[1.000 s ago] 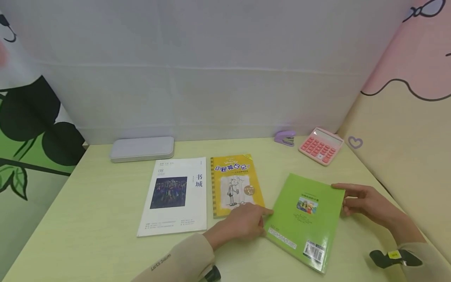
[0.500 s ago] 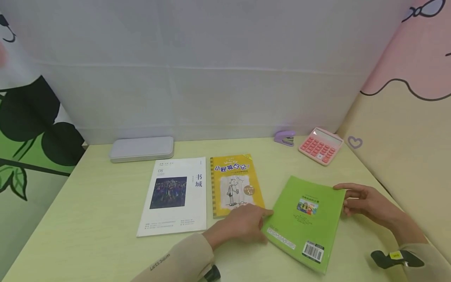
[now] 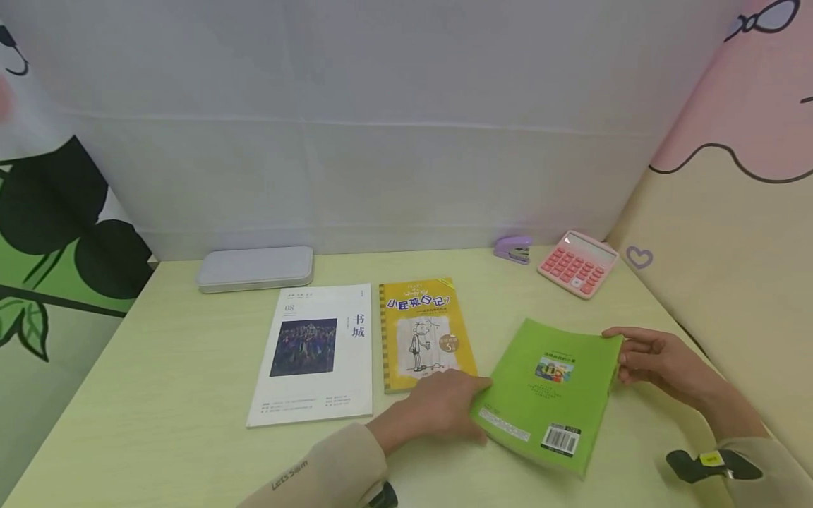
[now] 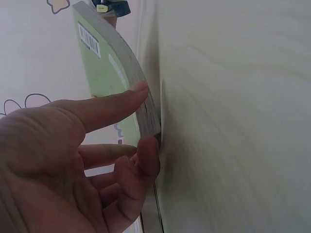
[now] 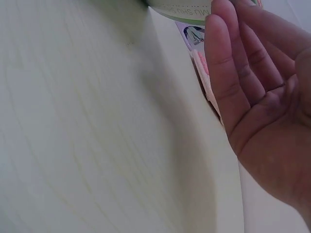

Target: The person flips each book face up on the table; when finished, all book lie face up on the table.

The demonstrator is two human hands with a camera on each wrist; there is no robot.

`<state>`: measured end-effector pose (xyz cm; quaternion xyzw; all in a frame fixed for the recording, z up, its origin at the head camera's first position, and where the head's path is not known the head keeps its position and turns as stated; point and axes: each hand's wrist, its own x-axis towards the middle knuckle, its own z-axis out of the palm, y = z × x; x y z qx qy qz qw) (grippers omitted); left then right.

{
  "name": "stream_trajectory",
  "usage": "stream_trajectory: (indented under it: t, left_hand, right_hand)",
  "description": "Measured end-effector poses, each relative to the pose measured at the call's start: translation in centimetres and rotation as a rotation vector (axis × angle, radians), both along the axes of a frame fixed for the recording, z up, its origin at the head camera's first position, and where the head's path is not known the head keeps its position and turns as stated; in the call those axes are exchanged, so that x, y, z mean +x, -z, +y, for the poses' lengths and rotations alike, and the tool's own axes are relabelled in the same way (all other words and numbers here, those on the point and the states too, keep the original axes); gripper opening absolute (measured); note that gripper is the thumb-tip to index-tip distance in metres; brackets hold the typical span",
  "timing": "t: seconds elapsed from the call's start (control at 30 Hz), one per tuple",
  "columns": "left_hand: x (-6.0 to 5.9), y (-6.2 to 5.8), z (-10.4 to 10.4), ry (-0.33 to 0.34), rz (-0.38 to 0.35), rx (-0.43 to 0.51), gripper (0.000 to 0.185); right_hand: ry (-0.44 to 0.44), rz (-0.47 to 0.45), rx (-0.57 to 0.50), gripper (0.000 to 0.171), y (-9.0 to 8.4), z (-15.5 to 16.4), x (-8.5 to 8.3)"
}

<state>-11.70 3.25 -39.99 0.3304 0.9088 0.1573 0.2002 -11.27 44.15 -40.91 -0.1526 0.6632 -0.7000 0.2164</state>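
Two bare hands hold a green paperback point(image 3: 508, 381) toward the near right of a pale yellow bench point(image 3: 171, 367). The left hand point(image 3: 447, 406) is partly closed, thumb and fingers pinching the book's left edge near its lower corner. The right hand point(image 3: 663, 367), also partly closed, pinches the upper right corner. The book's right side tilts up, casting a shadow on the bench.

On the right, the hand is near the bench's edge, where a cream wall panel point(image 3: 730, 268) rises. To the left, a yellow Wimpy Kid book point(image 3: 395, 367) sits just beside the left hand; whether they touch cannot be told. Next comes a white magazine point(image 3: 314, 406), with a broad stretch of bench running from it to the left edge. Along the back edge, before a white backdrop point(image 3: 406, 176), are a flat grey case point(image 3: 256, 268), a purple stapler point(image 3: 513, 248) and a pink calculator point(image 3: 579, 263).

The green cover is glossy and gently bowed, with a small colourful picture point(image 3: 555, 370) above lines of print, a pale strip at lower left and a white barcode point(image 3: 562, 440) at lower right.
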Motion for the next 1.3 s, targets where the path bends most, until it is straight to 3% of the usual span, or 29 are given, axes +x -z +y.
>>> stream_trajectory:
  t: [0.17,0.63,1.0,1.3]
  left_hand:
    - [0.2,-0.1,0.0,-0.007,0.011,0.012,0.086]
    - [0.7,0.0,0.3,0.026,0.088,-0.004,0.053]
    - [0.9,-0.3,-0.1,0.022,0.085,0.041,0.029]
    - [0.8,-0.9,-0.8,0.017,0.064,0.1,0.033]
  right_hand:
    - [0.029,0.041,0.011,0.057,-0.1,-0.1,-0.1]
    - [0.11,0.047,0.027,0.052,-0.6,-0.4,-0.4]
    - [0.14,0.07,0.033,0.051,-0.9,-0.5,-0.3]
    - [0.195,0.087,0.041,0.05,-1.0,-0.6,-0.6]
